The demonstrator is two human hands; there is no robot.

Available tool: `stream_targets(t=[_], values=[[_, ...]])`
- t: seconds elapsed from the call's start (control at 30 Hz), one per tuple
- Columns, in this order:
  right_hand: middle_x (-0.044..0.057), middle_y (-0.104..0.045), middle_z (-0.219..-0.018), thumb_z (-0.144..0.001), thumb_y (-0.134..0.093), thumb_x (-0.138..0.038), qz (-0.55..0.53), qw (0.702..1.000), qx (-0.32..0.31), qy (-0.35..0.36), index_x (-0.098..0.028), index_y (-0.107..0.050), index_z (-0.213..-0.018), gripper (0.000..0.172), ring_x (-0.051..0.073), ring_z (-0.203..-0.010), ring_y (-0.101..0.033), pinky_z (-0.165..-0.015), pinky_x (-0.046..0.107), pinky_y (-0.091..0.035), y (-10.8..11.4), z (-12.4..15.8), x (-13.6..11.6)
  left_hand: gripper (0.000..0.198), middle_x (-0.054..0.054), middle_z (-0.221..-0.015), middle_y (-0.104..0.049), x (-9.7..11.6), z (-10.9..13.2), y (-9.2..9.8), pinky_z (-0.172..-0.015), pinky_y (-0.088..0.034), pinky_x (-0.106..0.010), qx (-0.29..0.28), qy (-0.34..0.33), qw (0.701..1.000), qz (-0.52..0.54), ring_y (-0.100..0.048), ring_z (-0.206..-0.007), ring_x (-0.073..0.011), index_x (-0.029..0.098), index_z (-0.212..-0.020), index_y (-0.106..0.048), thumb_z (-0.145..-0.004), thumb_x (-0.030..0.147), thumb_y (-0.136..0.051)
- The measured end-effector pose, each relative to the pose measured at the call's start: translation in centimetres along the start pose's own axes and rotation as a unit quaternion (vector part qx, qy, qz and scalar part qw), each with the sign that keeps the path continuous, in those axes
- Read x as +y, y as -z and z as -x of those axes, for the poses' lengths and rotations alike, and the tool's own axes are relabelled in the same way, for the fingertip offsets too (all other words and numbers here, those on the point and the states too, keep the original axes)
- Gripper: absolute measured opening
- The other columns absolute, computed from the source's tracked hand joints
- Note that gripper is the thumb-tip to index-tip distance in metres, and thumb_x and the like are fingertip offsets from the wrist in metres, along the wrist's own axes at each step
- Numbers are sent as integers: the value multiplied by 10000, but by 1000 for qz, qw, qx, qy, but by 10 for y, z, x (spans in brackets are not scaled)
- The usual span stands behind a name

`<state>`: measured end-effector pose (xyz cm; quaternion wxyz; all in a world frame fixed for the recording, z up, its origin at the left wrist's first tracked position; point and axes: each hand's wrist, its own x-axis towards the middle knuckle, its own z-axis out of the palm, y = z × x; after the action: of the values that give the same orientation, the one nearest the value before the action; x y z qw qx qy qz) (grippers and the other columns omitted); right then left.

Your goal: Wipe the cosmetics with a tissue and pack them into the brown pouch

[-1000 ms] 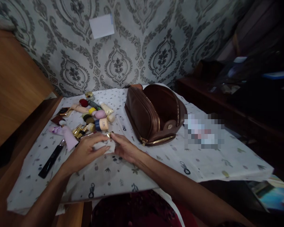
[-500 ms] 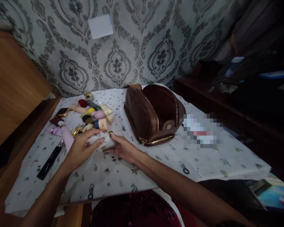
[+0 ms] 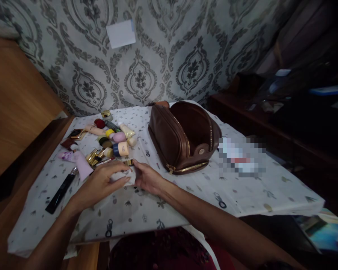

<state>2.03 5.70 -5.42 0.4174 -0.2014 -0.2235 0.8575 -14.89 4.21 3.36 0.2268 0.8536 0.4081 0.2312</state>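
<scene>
My left hand [image 3: 101, 183] and my right hand [image 3: 148, 177] meet over the white patterned cloth [image 3: 186, 195] at the table's front middle. Between them is a small white object [image 3: 126, 176] with a gold end [image 3: 129, 162]; both hands have their fingers closed round it. My left hand covers most of it, so its shape is unclear. Just beyond the hands lies a heap of cosmetics [image 3: 112, 140]: tubes, small jars, gold-capped sticks and a pink tube [image 3: 83, 167].
An open brown leather pouch [image 3: 183, 137] with gold zips stands right of the hands. A black stick [image 3: 60, 193] lies near the left edge. A wooden surface runs along the left. Dark furniture fills the right side.
The hands have shifted slightly around the white object, turning it; its gold end now points away from me. Nothing else on the cloth has moved.
</scene>
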Motion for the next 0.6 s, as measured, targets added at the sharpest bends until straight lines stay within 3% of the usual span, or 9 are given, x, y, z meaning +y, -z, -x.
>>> stream_targets(t=[0.17, 0.37, 0.53, 0.6], values=[[64, -734, -999, -819, -730, -440, 12, 1000, -11, 13, -175, -700, -1025, 336, 227, -960, -664, -804, 431, -578, -2, 4, -3, 222, -61, -1021, -738, 1, -1, 1, -823, -539, -312, 107, 26, 994, -2, -680, -944, -218, 193, -1022, -695, -888, 349, -612], [68, -743, -956, -751, -784, -478, 27, 999, -7, 30, -160, -707, -967, 392, 219, -909, -666, -790, 382, -558, -2, 4, -3, 179, -27, -1010, -742, 5, 0, 1, -839, -528, -286, -14, -30, 999, -11, -684, -935, -188, 228, -1015, -713, -896, 313, -611], [52, -741, -931, -850, -688, -461, -7, 1000, 1, 7, -178, -698, -986, 314, 213, -877, -668, -797, 422, -558, 0, 1, -1, 201, -55, -1002, -741, 2, -3, 0, -818, -539, -309, 115, 1, 993, -28, -685, -926, -211, 190, -1017, -693, -891, 322, -610], [46, -738, -902, -848, -695, -446, -3, 1000, 4, 13, -174, -701, -959, 294, 207, -859, -665, -793, 411, -555, 1, 1, 0, 185, -48, -986, -743, 2, -4, 0, -811, -541, -305, 90, -4, 996, -29, -689, -915, -209, 196, -1002, -697, -883, 312, -616]])
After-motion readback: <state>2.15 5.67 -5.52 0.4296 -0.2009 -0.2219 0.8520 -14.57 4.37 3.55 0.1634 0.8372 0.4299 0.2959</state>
